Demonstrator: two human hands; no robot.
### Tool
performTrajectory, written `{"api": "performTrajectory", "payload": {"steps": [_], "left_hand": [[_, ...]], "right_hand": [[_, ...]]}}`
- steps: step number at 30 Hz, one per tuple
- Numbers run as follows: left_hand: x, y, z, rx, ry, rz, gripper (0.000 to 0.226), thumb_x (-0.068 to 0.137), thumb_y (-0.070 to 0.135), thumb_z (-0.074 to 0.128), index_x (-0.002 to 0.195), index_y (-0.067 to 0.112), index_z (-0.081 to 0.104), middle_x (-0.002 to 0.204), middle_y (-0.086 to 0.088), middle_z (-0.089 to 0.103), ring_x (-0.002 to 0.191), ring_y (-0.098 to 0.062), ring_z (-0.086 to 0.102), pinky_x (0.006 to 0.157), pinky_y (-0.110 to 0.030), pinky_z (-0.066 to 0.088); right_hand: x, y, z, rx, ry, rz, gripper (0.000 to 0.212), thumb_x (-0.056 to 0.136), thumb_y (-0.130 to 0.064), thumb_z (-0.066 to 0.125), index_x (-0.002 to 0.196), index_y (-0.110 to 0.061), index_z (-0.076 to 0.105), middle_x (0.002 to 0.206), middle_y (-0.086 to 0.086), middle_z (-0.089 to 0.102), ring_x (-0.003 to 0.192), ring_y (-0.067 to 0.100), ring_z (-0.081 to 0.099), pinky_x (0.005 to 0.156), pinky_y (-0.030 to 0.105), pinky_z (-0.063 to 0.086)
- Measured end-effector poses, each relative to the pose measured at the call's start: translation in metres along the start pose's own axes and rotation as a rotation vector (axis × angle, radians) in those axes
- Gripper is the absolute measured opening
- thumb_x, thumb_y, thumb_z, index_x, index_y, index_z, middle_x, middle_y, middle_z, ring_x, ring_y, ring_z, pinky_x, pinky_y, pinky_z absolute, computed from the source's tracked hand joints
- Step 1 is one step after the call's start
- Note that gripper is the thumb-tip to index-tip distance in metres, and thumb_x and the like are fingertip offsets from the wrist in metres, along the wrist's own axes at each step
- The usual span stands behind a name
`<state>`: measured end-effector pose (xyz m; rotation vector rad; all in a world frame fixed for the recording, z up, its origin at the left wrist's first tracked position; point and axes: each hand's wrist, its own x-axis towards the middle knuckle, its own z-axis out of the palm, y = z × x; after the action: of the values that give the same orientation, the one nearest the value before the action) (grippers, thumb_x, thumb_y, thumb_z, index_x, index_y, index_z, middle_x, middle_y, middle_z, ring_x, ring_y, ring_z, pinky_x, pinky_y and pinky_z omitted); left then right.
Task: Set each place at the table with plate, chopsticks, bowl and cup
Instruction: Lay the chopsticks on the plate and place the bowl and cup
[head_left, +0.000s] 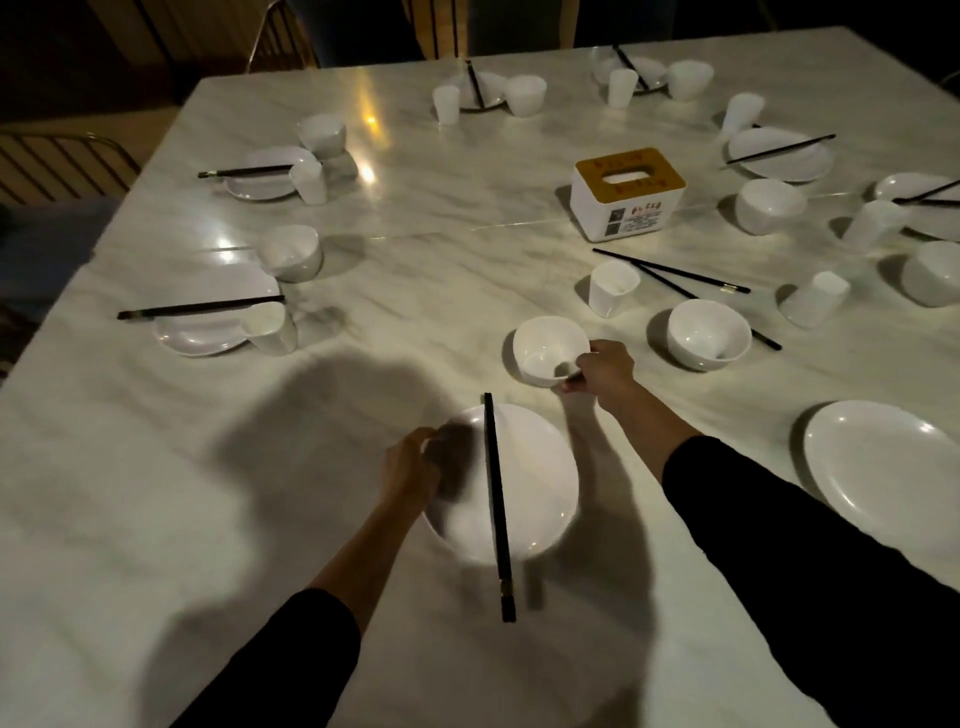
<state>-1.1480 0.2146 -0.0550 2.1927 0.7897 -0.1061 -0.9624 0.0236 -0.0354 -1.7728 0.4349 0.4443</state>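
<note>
A white plate lies near the table's front edge with black chopsticks across it. My left hand grips the plate's left rim. Just beyond it, my right hand pinches the near rim of a white bowl standing on the table. A white cup stands behind that bowl. To the right sit a second bowl, loose chopsticks on the table, another cup and a bare plate.
Several places with plate, chopsticks, bowl and cup ring the marble table at left, far side and right. A white tissue box with a brown lid stands at the centre right. Chairs line the left and far edges.
</note>
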Motion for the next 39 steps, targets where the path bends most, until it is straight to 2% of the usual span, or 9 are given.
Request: {"api": "performTrajectory", "payload": {"steps": [4,8,13,15,20,23,26,30,39], "left_hand": [[0.0,0.003,0.004,-0.025,-0.042,-0.007,0.029,0.093,0.033,0.056,0.115,0.016,0.066,0.097,-0.01,0.068,0.089,-0.027,0.064,0.074,-0.027,0.044],[0.004,-0.004,0.004,0.016,-0.098,-0.059,0.05,0.075,-0.005,0.055,0.119,0.016,0.063,0.106,-0.016,0.068,0.095,-0.031,0.065,0.08,-0.033,0.053],[0.016,0.009,-0.007,-0.257,0.042,-0.22,0.033,0.079,0.025,0.069,0.11,0.02,0.059,0.075,-0.002,0.062,0.071,-0.018,0.061,0.073,-0.03,0.05],[0.031,0.018,-0.011,-0.403,0.103,-0.238,0.052,0.074,0.037,0.066,0.117,0.01,0.056,0.077,-0.002,0.061,0.079,-0.025,0.065,0.077,-0.038,0.055],[0.086,0.032,-0.005,-0.316,0.163,-0.169,0.047,0.085,0.037,0.06,0.121,0.006,0.054,0.108,-0.019,0.066,0.096,-0.037,0.066,0.084,-0.05,0.055],[0.109,0.038,0.003,-0.231,0.129,-0.142,0.049,0.084,0.042,0.061,0.114,0.005,0.054,0.107,-0.021,0.066,0.092,-0.04,0.067,0.079,-0.05,0.057],[0.116,0.048,0.009,-0.225,0.119,-0.175,0.061,0.083,0.049,0.062,0.123,0.005,0.046,0.114,-0.02,0.062,0.096,-0.039,0.066,0.081,-0.049,0.056],[0.119,0.055,0.013,-0.165,0.156,-0.2,0.064,0.088,0.042,0.061,0.132,0.002,0.039,0.127,-0.022,0.056,0.116,-0.04,0.055,0.095,-0.043,0.046],[0.13,0.035,0.011,-0.308,0.142,-0.224,0.046,0.08,0.011,0.066,0.121,0.012,0.046,0.12,-0.02,0.054,0.104,-0.04,0.059,0.067,-0.055,0.058]], "right_hand": [[0.007,-0.013,0.03,-0.047,-0.096,-0.008,0.024,0.08,0.013,0.053,0.101,0.003,0.06,0.103,0.031,0.061,0.068,0.045,0.067,0.049,0.041,0.059],[0.0,-0.021,0.063,-0.128,-0.186,-0.043,0.025,0.078,0.011,0.059,0.103,0.01,0.063,0.09,0.029,0.064,0.059,0.035,0.064,0.052,0.037,0.059],[-0.012,-0.021,0.094,-0.321,-0.23,-0.115,0.015,0.08,0.002,0.06,0.092,0.001,0.07,0.073,0.018,0.064,0.04,0.018,0.057,0.04,0.023,0.051],[-0.012,-0.016,0.095,-0.314,-0.269,-0.124,0.008,0.081,-0.004,0.063,0.084,0.0,0.069,0.071,0.018,0.063,0.038,0.017,0.056,0.042,0.021,0.05],[0.006,-0.018,0.061,-0.247,0.037,-0.248,0.026,0.08,-0.021,0.067,0.094,0.001,0.064,0.085,0.009,0.065,0.079,0.022,0.061,0.067,0.027,0.047],[0.034,-0.022,0.026,-0.471,0.313,-0.346,0.053,0.081,-0.031,0.066,0.121,-0.002,0.049,0.119,0.016,0.054,0.11,0.033,0.052,0.089,0.038,0.048],[0.063,-0.027,-0.003,-0.68,0.44,-0.396,0.075,0.074,-0.036,0.075,0.129,-0.001,0.039,0.128,0.019,0.044,0.118,0.038,0.044,0.096,0.041,0.038],[0.098,-0.036,-0.021,-0.698,0.357,-0.339,0.098,0.068,-0.034,0.082,0.142,-0.004,0.026,0.14,0.02,0.035,0.127,0.039,0.037,0.106,0.044,0.03],[0.129,-0.048,-0.018,-0.519,0.172,-0.334,0.079,0.07,-0.016,0.082,0.134,-0.002,0.038,0.135,0.019,0.045,0.125,0.034,0.046,0.097,0.035,0.038]]}}
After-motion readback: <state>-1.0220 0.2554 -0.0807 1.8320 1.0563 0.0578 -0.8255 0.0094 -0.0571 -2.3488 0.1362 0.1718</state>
